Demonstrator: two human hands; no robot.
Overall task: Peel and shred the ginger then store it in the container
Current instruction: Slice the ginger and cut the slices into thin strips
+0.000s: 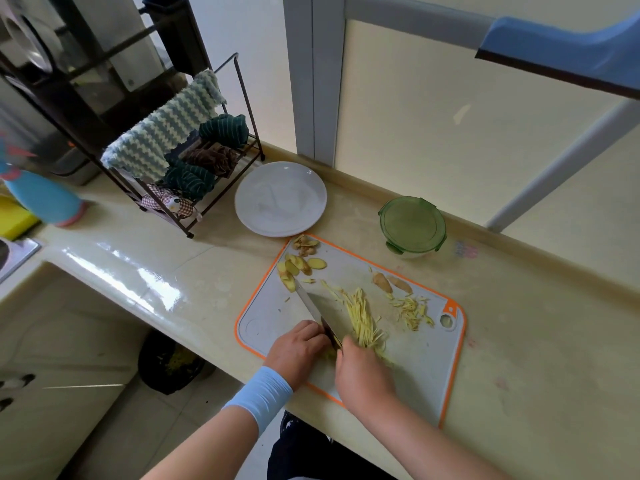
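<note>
Item: ginger being shredded on a grey, orange-rimmed cutting board (426, 358), which is lying on a cream counter (536, 341).

- Right hand (365, 374): fingers are wrapping the dark handle of a knife (318, 306), whose broad blade is pointing away toward the board's far left corner.
- Left hand (298, 346), pale blue wristband (261, 393) on the forearm: fingers are curling down, knuckles sitting just beside the blade's left face. Whether they are holding anything I cannot tell.
- Ginger shreds (363, 322): a long yellow pile is lying along the blade's right side, reaching under the right hand. A smaller heap (414, 311) is sitting apart, nearer the board's hanging hole.
- Ginger slices (299, 266): these are overlapping at the far left corner, just beyond the blade tip. Peelings (304, 244) are sitting at the board's far edge.
- Two tan ginger pieces (382, 283): lying side by side near the far edge.
- Container (412, 226): round, its green lid on, standing on the counter beyond the board.
- White plate (280, 199): sitting just beyond the board's far left corner.
- Wire rack (249, 109): standing left of the plate — folded cloths (162, 136) are hanging and lying on it.
</note>
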